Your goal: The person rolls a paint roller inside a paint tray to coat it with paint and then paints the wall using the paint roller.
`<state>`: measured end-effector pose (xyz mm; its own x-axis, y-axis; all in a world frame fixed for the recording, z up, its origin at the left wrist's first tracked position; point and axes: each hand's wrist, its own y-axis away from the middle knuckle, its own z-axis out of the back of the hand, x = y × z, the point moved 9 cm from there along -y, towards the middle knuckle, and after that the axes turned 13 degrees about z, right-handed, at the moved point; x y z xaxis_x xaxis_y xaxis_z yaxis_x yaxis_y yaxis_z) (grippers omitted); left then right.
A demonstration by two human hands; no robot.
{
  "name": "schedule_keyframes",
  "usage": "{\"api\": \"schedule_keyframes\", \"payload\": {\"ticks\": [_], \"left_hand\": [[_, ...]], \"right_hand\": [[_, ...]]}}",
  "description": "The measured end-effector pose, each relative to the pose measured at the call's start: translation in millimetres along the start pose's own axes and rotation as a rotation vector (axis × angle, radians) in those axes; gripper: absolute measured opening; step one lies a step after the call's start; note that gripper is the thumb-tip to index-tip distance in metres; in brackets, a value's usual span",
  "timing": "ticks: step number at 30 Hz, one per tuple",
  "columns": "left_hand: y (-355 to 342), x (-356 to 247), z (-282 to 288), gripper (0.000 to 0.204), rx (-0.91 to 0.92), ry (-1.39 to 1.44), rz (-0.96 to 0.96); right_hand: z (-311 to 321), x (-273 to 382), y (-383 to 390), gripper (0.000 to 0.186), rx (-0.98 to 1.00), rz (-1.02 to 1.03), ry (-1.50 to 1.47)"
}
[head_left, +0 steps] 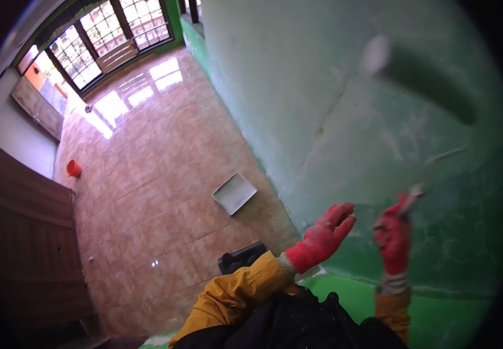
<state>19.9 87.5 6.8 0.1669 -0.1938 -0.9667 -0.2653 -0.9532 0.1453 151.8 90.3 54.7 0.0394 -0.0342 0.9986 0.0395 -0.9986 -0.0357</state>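
A paint roller is in my right hand [393, 237], its red-gloved fingers closed round the handle. From there the thin metal frame runs up to the roller sleeve [429, 81], which is dark along its length with a pale end and smeared by motion. Behind it stands the green wall [298, 87], with whitish patches over the green and a crack. I cannot tell whether the sleeve touches it. My left hand [323, 237], in a red glove, is held out in front of the wall. Its fingers are stretched and it holds nothing.
A paint tray [235, 193] with pale contents lies on the tiled floor beside the wall. Closer to me is a black object [242, 257]. An orange bucket [74, 168] stands by the left wall near a brown wooden door [30, 227]. Barred windows [106, 41] are at the far end.
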Motion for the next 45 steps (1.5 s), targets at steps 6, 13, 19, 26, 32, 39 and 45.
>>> {"api": "schedule_keyframes", "payload": {"ticks": [6,13,19,26,32,39,45], "left_hand": [[0.5,102.4,118.5,0.043,-0.137,0.139,0.346],[65.0,158.1,249.0,0.042,-0.408,0.3,0.525],[84.6,202.0,345.0,0.026,-0.553,0.406,0.598],[71.5,245.6,439.4,0.024,-0.735,-0.149,0.609],[-14.3,366.1,479.9,0.025,-0.279,-0.055,0.66],[-99.1,559.6,656.9,0.03,-0.421,-0.126,0.698],[-112.6,584.8,765.0,0.028,-0.454,-0.041,0.919]], "right_hand": [[-132.7,-135.3,6.4,0.027,0.43,0.268,0.465],[-264.7,-265.7,79.2,0.031,0.977,-0.052,0.595],[-363.1,-281.7,55.1,0.024,0.829,0.31,0.42],[-420.8,-355.0,26.3,0.019,1.121,0.002,0.28],[-417.3,-482.0,-29.8,0.021,1.02,0.151,0.153],[-412.9,-753.3,-98.0,0.017,0.318,-0.7,-0.44],[-384.0,-842.7,-88.8,0.012,-0.421,-1.124,-0.907]]}}
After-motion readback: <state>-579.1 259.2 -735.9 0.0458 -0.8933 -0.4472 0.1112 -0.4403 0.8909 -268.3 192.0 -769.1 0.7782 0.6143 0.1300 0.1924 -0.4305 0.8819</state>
